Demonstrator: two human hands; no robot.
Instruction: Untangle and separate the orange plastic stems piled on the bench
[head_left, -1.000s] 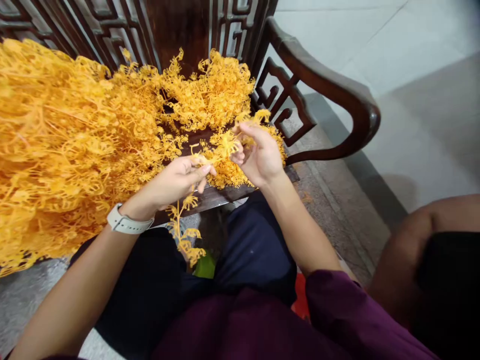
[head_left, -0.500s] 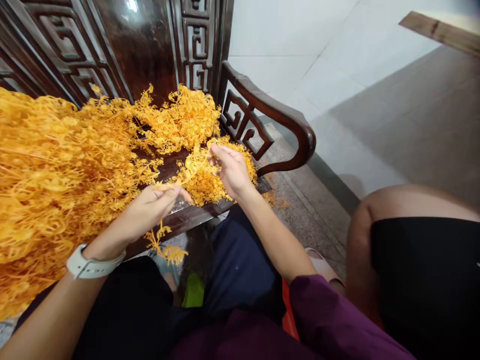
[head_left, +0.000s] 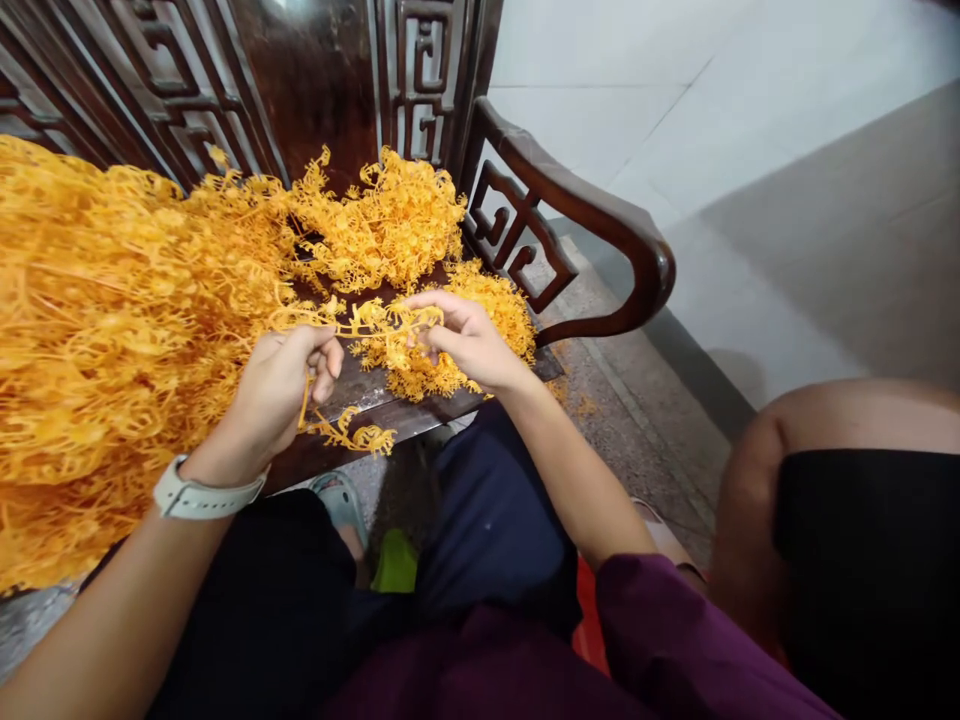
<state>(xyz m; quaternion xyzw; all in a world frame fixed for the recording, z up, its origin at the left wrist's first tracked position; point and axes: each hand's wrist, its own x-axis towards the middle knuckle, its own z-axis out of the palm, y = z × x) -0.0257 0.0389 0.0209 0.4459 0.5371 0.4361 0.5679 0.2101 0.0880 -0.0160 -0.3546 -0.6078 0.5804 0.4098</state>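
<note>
Sprays of curly, orange-yellow, plastic-looking foliage (head_left: 135,330) are heaped high at the far left, on a dark, glossy wooden bench (head_left: 307,90) with a fretwork back. Just beside the heap, the left hand (head_left: 289,375), with a pale watch strap (head_left: 210,490) at its wrist, clamps thumb and forefinger on a thin yellow sprig (head_left: 371,325); a drooping side stem (head_left: 349,432) hangs below that hand. The sprig stretches almost level between both hands, above the seat. Behind it sits a bushy orange clump (head_left: 397,220). The right hand (head_left: 469,345) brackets the sprig's right end between thumb and fingers, though whether they pinch it I cannot tell. A rounder orange bunch (head_left: 506,300) lies behind that hand, near the curved wooden armrest (head_left: 577,205). Farther right is another person's bent knee (head_left: 754,450).
</note>
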